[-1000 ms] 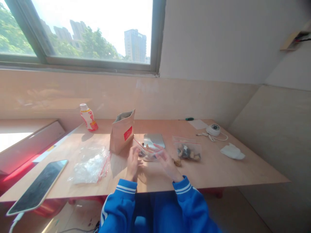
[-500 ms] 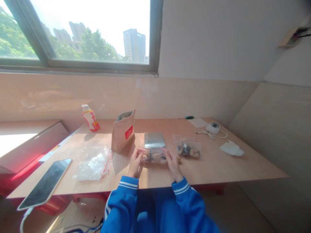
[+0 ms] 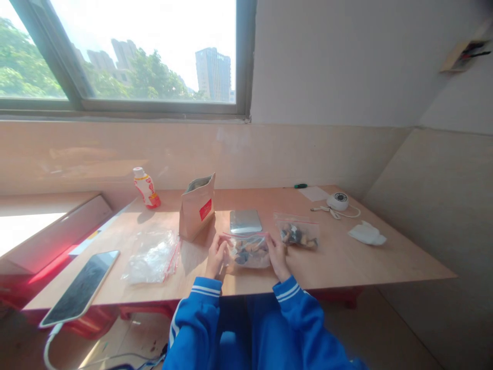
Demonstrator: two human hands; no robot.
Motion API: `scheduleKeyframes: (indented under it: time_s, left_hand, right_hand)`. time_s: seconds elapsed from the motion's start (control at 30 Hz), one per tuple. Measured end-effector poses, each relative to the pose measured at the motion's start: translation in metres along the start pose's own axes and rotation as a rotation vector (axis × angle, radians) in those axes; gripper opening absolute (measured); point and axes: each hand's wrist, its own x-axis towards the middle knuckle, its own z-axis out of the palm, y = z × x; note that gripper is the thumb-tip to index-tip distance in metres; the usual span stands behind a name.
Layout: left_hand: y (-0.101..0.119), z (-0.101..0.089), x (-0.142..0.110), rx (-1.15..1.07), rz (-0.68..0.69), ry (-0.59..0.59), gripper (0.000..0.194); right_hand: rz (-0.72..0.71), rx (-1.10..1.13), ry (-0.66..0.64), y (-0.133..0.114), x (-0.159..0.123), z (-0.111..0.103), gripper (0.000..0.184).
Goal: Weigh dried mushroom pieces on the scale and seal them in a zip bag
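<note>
Between my hands is a clear zip bag (image 3: 249, 255) with a red strip along its top, holding tan and dark pieces that I cannot identify. My left hand (image 3: 216, 255) pinches its left upper corner, and my right hand (image 3: 278, 256) grips the right one. Just behind it lies a flat silver scale (image 3: 245, 221). To the right of my right hand rests a second filled zip bag (image 3: 298, 235) with similar pieces. A brown paper pouch (image 3: 196, 208) with a red label stands open at the top, left of the scale.
Several flat clear zip bags (image 3: 150, 259) lie left of my hands. A phone (image 3: 80, 290) on a cable overhangs the table's (image 3: 327, 270) left front edge. Behind stands a drink bottle (image 3: 146, 188). At right are a white device (image 3: 338, 201), a crumpled white cloth (image 3: 366, 234) and a green-handled screwdriver (image 3: 300, 186).
The held bag has tipped so more of its front and contents show, and its lower edge sits nearer to me. Both hands keep their hold on its sides. The view has shifted slightly.
</note>
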Motion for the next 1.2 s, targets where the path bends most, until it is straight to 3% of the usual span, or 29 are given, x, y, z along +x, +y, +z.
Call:
scheduleKeyframes:
  time_s: [0.1, 0.4, 0.77, 1.03, 1.2]
  left_hand:
    - [0.004, 0.001, 0.001, -0.062, -0.064, -0.058, 0.031]
    - [0.006, 0.0, 0.002, -0.139, -0.107, 0.061, 0.041]
    - [0.0, -0.007, 0.005, -0.104, -0.227, -0.018, 0.045]
    - [0.003, -0.004, 0.001, -0.178, -0.207, 0.06, 0.039]
    - [-0.003, -0.007, 0.004, -0.164, -0.184, 0.082, 0.043]
  right_hand:
    - [0.01, 0.023, -0.044, 0.011, 0.001, -0.002, 0.055]
    - [0.044, 0.155, -0.249, 0.009, -0.007, 0.001, 0.039]
    - [-0.021, 0.041, -0.002, 0.018, 0.001, -0.003, 0.049]
    - [-0.092, -0.076, 0.053, 0.005, -0.001, -0.004, 0.046]
    - [-0.064, -0.031, 0.033, 0.008, 0.0, -0.003, 0.044]
